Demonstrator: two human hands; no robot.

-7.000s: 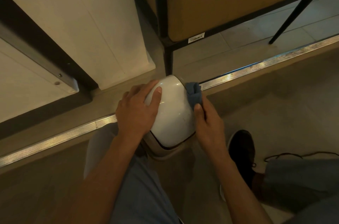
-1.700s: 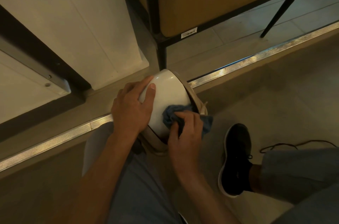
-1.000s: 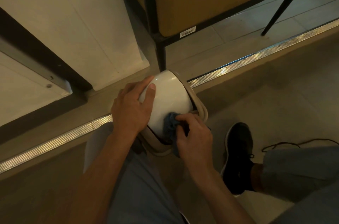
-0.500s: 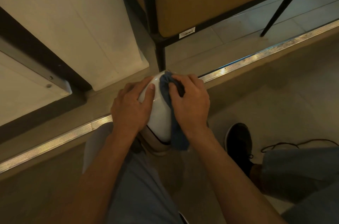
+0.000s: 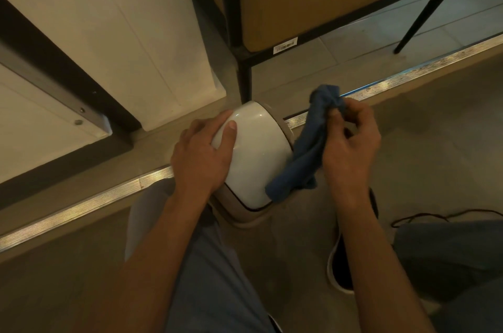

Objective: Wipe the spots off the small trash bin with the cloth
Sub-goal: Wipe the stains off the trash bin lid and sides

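The small white trash bin (image 5: 257, 153) lies tilted on the floor between my knees, its glossy side facing up. My left hand (image 5: 202, 154) grips its left side, thumb laid across the top. My right hand (image 5: 349, 142) pinches a blue cloth (image 5: 307, 147) just to the right of the bin. The cloth hangs down in a long fold, and its lower end drapes against the bin's right edge. No spots show on the lit surface from here.
A black metal furniture leg (image 5: 245, 79) stands right behind the bin, under a tan panel. A white wall panel (image 5: 122, 33) is at the back left. A metal floor strip (image 5: 81, 210) runs diagonally. My black shoe (image 5: 343, 262) and a dark cord (image 5: 446, 217) lie at right.
My right hand has lifted off the top of the bin and moved right with the cloth, which now hangs loose beside it. My left hand has kept its hold.
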